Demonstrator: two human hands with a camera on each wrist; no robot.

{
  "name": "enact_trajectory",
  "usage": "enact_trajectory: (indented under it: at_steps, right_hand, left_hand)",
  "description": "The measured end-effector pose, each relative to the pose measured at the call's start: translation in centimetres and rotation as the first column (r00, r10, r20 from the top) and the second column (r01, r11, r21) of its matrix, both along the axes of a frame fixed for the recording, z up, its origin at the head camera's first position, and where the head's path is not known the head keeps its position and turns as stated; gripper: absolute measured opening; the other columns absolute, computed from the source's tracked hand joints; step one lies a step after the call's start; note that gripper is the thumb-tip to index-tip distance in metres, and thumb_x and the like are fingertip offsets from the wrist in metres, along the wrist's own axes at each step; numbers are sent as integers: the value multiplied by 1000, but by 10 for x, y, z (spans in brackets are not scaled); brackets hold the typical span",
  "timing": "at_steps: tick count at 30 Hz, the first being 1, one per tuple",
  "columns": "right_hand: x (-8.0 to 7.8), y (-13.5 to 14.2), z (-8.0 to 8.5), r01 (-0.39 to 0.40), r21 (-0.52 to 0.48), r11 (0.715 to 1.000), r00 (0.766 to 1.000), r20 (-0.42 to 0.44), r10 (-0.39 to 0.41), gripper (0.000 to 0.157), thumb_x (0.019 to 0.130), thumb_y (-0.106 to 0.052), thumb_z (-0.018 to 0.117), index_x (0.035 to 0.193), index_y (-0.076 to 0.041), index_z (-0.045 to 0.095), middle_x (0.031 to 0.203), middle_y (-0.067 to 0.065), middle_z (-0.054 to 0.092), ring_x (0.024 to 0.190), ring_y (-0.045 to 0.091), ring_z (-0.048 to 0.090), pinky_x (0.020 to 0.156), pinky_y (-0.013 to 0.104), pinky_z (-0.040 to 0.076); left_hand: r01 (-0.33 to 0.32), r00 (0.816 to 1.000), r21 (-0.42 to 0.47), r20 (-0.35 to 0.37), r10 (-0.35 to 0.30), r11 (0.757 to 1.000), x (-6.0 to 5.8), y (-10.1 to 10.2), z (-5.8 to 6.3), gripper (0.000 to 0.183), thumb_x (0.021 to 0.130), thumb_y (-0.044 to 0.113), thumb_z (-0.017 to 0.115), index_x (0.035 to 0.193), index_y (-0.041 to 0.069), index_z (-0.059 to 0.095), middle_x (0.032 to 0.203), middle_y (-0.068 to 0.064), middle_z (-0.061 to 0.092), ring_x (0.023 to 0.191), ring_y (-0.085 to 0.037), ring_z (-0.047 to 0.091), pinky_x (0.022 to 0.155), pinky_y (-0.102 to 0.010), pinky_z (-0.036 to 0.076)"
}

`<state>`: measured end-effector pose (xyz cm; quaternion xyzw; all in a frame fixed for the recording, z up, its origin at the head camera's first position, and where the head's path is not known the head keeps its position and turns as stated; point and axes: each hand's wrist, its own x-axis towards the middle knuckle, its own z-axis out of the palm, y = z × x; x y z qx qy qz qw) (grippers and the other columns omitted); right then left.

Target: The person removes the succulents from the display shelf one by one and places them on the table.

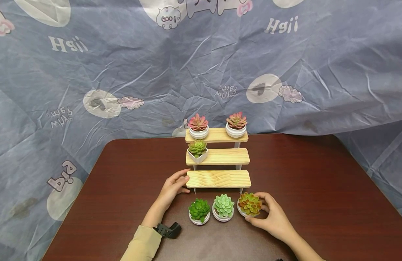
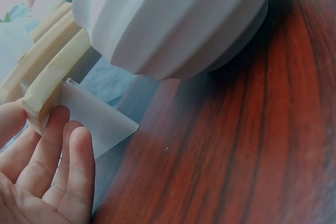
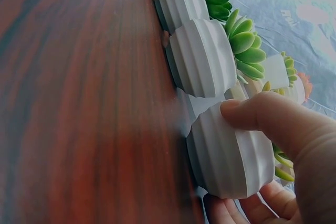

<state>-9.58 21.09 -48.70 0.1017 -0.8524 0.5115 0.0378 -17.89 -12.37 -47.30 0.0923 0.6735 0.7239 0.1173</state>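
Note:
My left hand (image 1: 172, 186) holds the left end of the lowest step of a wooden three-tier display stand (image 1: 218, 179). In the left wrist view the thumb lies on the board's edge (image 2: 39, 100) and the fingers are beneath, beside a pale support panel (image 2: 97, 116). My right hand (image 1: 273, 217) grips an orange-green succulent (image 1: 249, 204) in a ribbed white pot (image 3: 231, 153), thumb on one side and fingers on the other. The pot stands on the table. To its left are a pale green succulent (image 1: 224, 206) and a dark green succulent (image 1: 199, 210), both in white pots.
Two pinkish succulents (image 1: 198, 123) (image 1: 236, 121) occupy the top step. A green succulent (image 1: 197, 148) in an angular white pot sits at the middle step's left end. The dark red-brown table (image 1: 318, 181) extends to both sides, with a printed grey-blue cloth (image 1: 174, 72) hanging behind.

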Motion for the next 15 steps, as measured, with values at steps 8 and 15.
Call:
enact_trajectory:
  at_steps: [8, 15]
  right_hand:
    - [-1, 1, 0, -21, 18, 1000, 999, -37, 21, 67, 64, -13, 88, 117, -6, 49, 111, 8, 56, 94, 5, 58, 80, 23, 53]
    - [-1, 2, 1, -24, 49, 999, 999, -38, 26, 67, 64, -12, 88, 118, -5, 48, 113, 9, 56, 97, 4, 56, 81, 24, 53]
  left_hand:
    - [-1, 1000, 3, -4, 1, 1000, -1, 0, -1, 45, 98, 13, 52, 138, -4, 41, 100, -5, 62, 85, -14, 61, 75, -41, 56]
    - [0, 1000, 2, -2, 0, 1000, -1, 0, 0, 45, 98, 14, 52, 138, -3, 42, 99, -5, 61, 86, -14, 61, 77, -45, 56]
